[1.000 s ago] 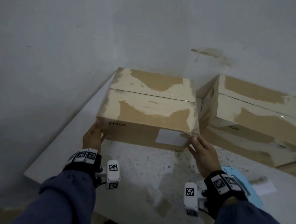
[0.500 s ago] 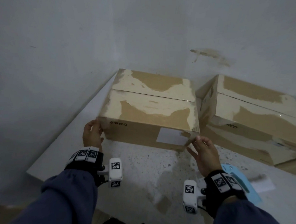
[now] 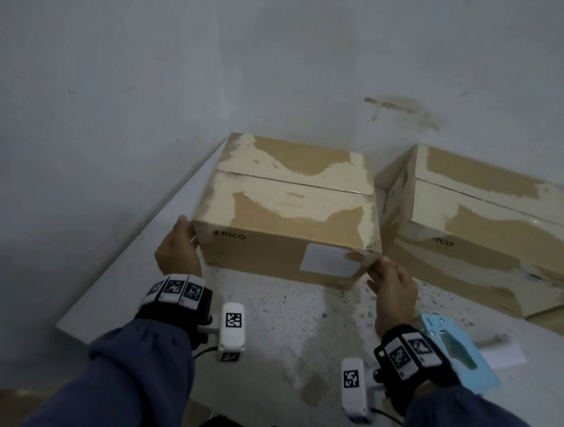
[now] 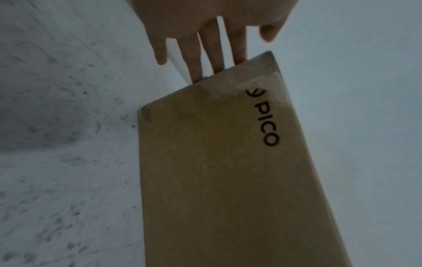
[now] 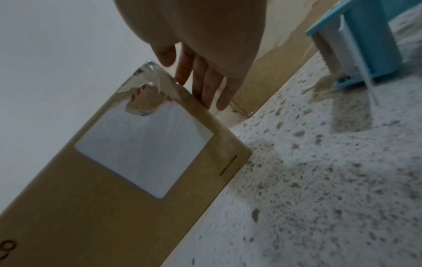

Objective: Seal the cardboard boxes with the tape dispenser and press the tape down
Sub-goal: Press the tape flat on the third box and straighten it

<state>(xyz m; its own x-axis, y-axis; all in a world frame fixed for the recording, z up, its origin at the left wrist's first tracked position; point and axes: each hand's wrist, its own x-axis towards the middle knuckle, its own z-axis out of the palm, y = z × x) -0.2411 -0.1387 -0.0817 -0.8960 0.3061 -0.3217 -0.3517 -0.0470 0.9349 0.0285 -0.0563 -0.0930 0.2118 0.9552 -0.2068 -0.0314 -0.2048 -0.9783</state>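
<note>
A brown cardboard box [image 3: 290, 214] marked PICO, with torn pale patches on its closed top flaps, stands on the speckled white table [image 3: 283, 329]. My left hand [image 3: 179, 246] lies against its left front corner, with straight fingers [image 4: 196, 59] on the side wall. On the right front corner rests my right hand [image 3: 389, 279], its fingers [image 5: 205, 86] straight along that side beside peeling clear tape. The blue tape dispenser [image 3: 457, 352] lies on the table by my right wrist, and no hand holds it. In the right wrist view the tape dispenser [image 5: 365, 45] shows its serrated blade.
A second PICO box [image 3: 487, 232] sits close to the right of the first, against the grey wall. The table's left edge [image 3: 122, 269] runs diagonally past my left hand. A white paper slip [image 3: 500, 348] lies beyond the dispenser.
Both hands have stayed at the box's front corners, the right one creeping slightly up toward the top corner. The box has barely moved.
</note>
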